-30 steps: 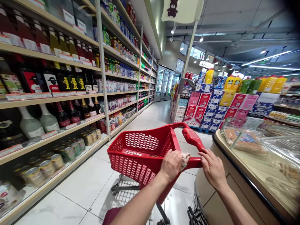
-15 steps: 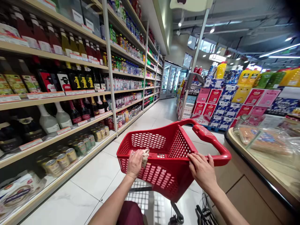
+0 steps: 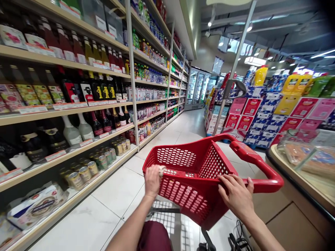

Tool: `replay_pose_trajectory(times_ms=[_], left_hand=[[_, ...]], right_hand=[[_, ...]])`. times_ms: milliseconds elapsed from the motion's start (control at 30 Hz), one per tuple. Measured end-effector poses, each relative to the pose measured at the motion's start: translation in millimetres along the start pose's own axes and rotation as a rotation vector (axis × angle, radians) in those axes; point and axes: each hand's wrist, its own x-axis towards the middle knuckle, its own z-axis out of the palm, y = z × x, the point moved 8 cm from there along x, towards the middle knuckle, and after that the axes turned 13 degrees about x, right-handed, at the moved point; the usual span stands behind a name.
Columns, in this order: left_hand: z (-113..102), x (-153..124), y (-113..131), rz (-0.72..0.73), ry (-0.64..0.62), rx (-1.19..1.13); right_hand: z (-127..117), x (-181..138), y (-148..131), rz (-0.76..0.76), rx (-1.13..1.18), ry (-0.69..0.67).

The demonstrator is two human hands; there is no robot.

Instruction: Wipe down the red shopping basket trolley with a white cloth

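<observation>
A red plastic shopping cart (image 3: 180,200) with a perforated basket stands sideways before me. My left hand (image 3: 152,181) is at the near rim by the left corner, closed around a crumpled whitish cloth (image 3: 161,170); only a bit of the cloth shows past the fingers, over the inner side of the rim. Farther right, my right hand (image 3: 237,193) grips the near rim beside the cart's red handle (image 3: 264,177), its fingers draped over the edge and the thumb apart. No goods show in the visible part of the basket.
Shelves (image 3: 104,108) of bottles and cans run along the left. A counter (image 3: 290,181) with packaged food stands close at right, black cables (image 3: 237,237) on the floor beside it. Behind are stacked drink cartons (image 3: 246,115), a slanted metal pole (image 3: 230,80) and glass-door fridges (image 3: 197,87).
My left hand has slid left along the rim with the cloth, closer to the corner. My right hand keeps its place on the cart. The view has turned slightly left.
</observation>
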Motion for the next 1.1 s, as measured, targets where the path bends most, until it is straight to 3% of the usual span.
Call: replay_pose_trajectory(times_ms=[67, 133, 233, 300, 467, 633, 767, 833, 900, 967, 1033, 1100], left_hand=[[2, -3, 26, 0.169, -0.027, -0.060], [2, -4, 30, 0.195, -0.038, -0.059], [2, -2, -7, -0.077, 0.013, 0.066], [3, -2, -17, -0.146, 0.037, 0.086], [12, 6, 25, 0.143, -0.048, -0.044], [6, 12, 10, -0.122, 0.000, 0.059], [12, 12, 42, 0.137, -0.085, -0.081], [12, 11, 27, 0.091, -0.100, -0.075], [11, 10, -8, -0.103, -0.071, -0.008], [9, 6, -27, -0.229, -0.039, 0.034], [11, 4, -16, -0.207, -0.043, 0.024], [12, 4, 17, -0.054, -0.078, -0.039]], right_hand=[[-1, 0, -2, -0.014, 0.010, 0.001], [-1, -1, -3, -0.047, 0.027, -0.009], [-3, -1, -3, -0.065, 0.044, 0.002], [-6, -1, -3, -0.049, 0.048, 0.031], [-7, -1, -5, -0.059, 0.059, 0.040], [-10, -1, -3, -0.035, 0.114, 0.062], [-12, -1, -1, -0.027, 0.124, 0.072], [-12, -2, -3, -0.052, 0.127, 0.051], [-14, -3, -3, -0.057, 0.140, 0.047], [-15, -4, -2, -0.038, 0.157, 0.061], [-15, -4, -1, -0.022, 0.163, 0.069], [-14, -5, -2, -0.034, 0.151, 0.059]])
